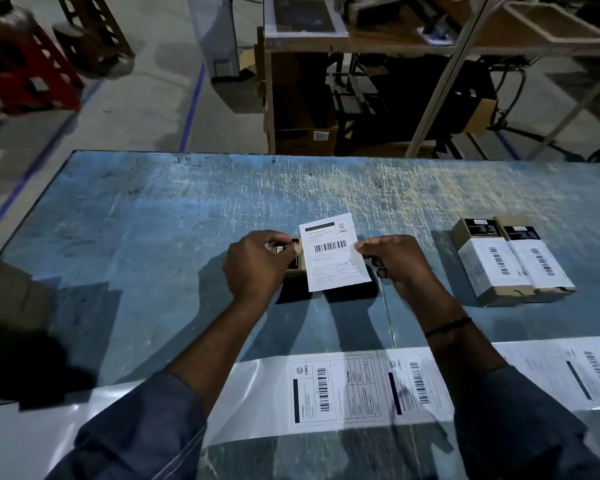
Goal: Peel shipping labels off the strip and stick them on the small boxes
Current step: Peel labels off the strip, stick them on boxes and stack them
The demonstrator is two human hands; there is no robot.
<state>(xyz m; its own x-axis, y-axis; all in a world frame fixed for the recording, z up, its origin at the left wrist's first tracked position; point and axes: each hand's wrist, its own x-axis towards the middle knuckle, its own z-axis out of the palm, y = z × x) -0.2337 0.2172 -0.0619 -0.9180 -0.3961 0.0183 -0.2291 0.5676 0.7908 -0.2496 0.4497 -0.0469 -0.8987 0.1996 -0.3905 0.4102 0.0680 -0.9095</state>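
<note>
Both hands work over the blue tabletop [146,216]: the left hand [258,266] grips a small box [299,268] with curled fingers, and the right hand [394,263] pinches the right edge of a peeled label [335,252], which is between the two hands and partly covers the box. Right of the right hand, two labelled boxes [489,268] lie side by side, touching. Nearer than both hands, under the forearms, runs the label strip [340,389].

Blue denim sleeves [136,427]; blk band [447,325] R wrist.

Warehouse, taped floor [191,109], racking [444,81], cartons [305,140]
</note>
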